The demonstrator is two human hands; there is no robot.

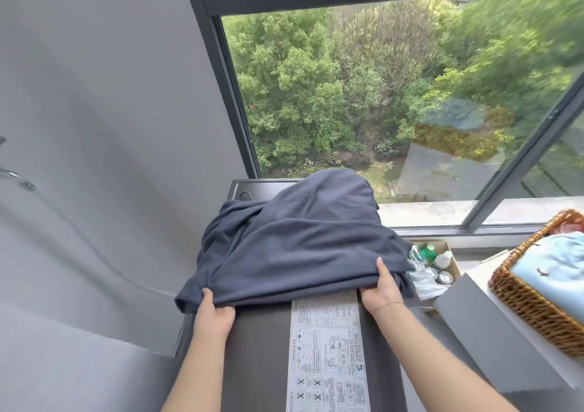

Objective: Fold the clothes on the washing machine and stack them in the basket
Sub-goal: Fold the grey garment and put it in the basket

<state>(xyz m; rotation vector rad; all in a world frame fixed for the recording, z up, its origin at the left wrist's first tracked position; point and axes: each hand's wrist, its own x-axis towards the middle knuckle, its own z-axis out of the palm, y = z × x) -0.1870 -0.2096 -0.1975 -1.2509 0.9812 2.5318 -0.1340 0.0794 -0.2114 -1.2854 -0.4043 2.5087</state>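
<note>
Both hands on dark blue garment (294,247) atop washing machine (262,354). Left hand (213,312) pinches near hem at its corner, right hand (383,288) grips opposite corner, thumbs over cloth. Garment heaped beyond hands, 0 clean folds visible. Basket (518,297) off right of right hand, already holding light blue folded piece (556,269). Judgement: partway, this piece needs folding and stacking.
</note>
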